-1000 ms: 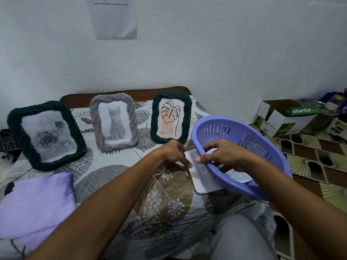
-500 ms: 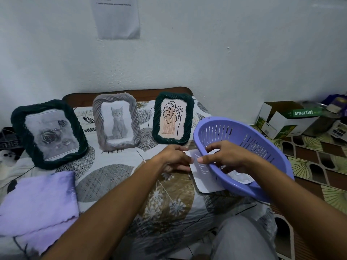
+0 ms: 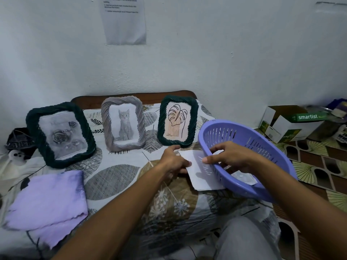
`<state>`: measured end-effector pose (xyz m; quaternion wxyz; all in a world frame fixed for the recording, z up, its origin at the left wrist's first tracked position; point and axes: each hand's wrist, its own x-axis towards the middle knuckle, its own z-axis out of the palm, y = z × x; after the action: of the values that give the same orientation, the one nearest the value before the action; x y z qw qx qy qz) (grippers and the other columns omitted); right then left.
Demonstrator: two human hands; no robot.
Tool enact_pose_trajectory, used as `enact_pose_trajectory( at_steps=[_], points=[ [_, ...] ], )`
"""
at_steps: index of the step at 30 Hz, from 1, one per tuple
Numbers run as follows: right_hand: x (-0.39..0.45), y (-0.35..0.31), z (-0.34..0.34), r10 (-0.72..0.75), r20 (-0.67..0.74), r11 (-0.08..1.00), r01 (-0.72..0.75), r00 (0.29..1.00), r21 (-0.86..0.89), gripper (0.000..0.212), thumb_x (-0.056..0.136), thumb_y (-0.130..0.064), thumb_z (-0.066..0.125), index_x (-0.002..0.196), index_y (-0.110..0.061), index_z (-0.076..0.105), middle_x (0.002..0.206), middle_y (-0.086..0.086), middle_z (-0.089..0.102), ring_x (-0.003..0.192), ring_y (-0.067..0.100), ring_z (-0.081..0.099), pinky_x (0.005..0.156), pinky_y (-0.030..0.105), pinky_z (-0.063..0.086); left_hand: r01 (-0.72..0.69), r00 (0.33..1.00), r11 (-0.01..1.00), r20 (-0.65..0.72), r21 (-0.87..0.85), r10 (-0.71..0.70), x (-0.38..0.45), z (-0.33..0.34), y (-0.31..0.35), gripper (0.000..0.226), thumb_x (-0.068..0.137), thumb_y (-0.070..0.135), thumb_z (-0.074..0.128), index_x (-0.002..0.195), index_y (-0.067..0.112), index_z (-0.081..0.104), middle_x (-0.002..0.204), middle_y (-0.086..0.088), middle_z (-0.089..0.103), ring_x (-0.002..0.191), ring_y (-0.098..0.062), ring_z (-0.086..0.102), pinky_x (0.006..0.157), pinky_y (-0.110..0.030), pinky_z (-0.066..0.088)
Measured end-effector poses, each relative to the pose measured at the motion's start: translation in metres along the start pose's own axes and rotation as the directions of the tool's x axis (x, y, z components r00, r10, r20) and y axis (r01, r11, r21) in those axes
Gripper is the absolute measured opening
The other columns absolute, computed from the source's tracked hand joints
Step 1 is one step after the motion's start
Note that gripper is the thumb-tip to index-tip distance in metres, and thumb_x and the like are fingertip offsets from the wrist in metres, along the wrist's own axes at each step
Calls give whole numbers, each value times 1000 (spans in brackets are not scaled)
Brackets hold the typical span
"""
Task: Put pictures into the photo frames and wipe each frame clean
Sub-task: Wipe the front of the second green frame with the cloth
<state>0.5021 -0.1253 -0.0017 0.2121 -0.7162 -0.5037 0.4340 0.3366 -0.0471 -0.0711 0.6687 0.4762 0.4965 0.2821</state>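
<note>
Patterned bedsheet [image 3: 116, 173], paper [image 3: 199, 171] between fingers [image 3: 185, 164] (both hands)

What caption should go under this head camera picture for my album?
Both hands, left hand and right hand, hold a white paper sheet beside a purple plastic basket, before three filled rope-edged photo frames.

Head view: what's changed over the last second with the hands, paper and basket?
Little. The left hand keeps its grip on the white paper at the basket rim, and the right hand stays reaching into the basket; its thumb has edged slightly left over the rim. The three frames and the purple cloth have not moved.
</note>
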Motion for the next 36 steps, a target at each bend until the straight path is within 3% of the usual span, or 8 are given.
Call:
enact_pose_trajectory(
  at_steps=[7,11,15,19,21,25,29,36],
  points=[
    [-3,-2,9,-40,-95,995,32,995,-92,46,74,-42,77,109,-15,63,94,5,66,79,21,64,62,29,54,-58,997,996,-45,66,61,-27,-57,17,80,73,-14,72,138,21,42,114,-18,59,83,-35,69,62,-43,60],
    [5,-16,22,-385,-475,923,323,791,-210,40,79,-37,76,105,-9,66,95,9,68,86,24,64,78,43,55,-134,991,990,-26,-36,133,-51,-86,34,77,75,-16,67,138,20,42,114,-19,61,88,-35,69,68,-45,60],
    [1,-45,42,-306,-229,940,331,924,80,30,88,-27,67,112,-9,63,97,7,71,83,25,69,66,31,58,-211,977,971,6,-108,213,-73,-98,55,75,78,-13,66,139,21,41,106,-17,66,82,-32,71,66,-40,59],
    [-4,-55,45,-196,-81,838,209,977,504,21,89,-14,65,100,3,66,99,16,72,81,29,70,67,37,56,-252,967,958,-4,-134,253,-84,-97,68,74,78,-10,68,140,19,39,100,-15,69,82,-32,71,65,-39,59],
    [-6,-56,39,-198,-91,792,214,976,572,12,87,-9,66,91,2,67,93,18,72,75,29,68,61,34,54,-280,955,960,-98,6,279,-86,-90,69,71,78,-4,72,138,18,41,106,-16,65,85,-31,70,68,-41,60],
    [-13,-59,27,-232,-122,783,260,965,565,10,84,-7,67,87,2,67,73,10,70,63,22,67,63,34,53,-455,751,767,-267,453,604,-86,-64,74,30,82,24,74,107,17,59,101,-4,63,91,-19,62,76,-36,58],
    [-19,-61,24,-286,-146,826,321,947,464,15,82,-10,71,92,1,71,82,13,73,66,20,69,60,31,54,-321,943,939,-53,124,329,-93,-36,92,36,90,37,63,106,5,62,102,-19,66,84,-27,67,74,-43,59],
    [-29,-63,26,-424,-173,854,457,889,250,19,78,-17,76,97,-17,76,86,1,76,81,17,71,73,36,58,-222,973,967,30,-128,228,-84,-25,99,45,82,30,73,108,-4,62,103,-23,68,80,-29,71,65,-38,59]
  ],
)
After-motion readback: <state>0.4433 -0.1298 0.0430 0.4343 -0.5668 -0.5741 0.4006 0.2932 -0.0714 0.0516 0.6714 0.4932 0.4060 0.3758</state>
